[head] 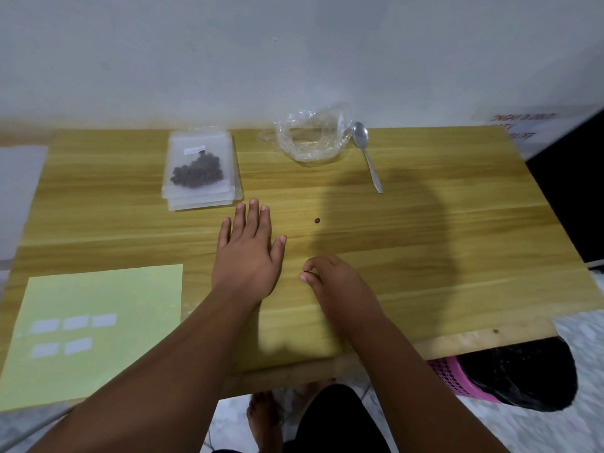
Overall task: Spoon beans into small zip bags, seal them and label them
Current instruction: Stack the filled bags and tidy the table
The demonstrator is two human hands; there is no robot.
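Left hand (245, 256) flat, right hand (330, 282) pinching a bean (304, 273) on wooden table (425, 256) (white wall (294, 60) behind).

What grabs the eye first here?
At mid-table the left hand lies flat on the table, while the right hand pinches a small dark speck, likely a bean. Beyond the left hand sits a stack of zip bags, the top one filled with beans and labelled. A loose bean lies between the hands and the spoon.

I see wooden table (425, 256) against white wall (196, 60); pink basket (449, 376) with black bag (523, 371) beneath right corner; red-lettered sign (519, 125) beyond.
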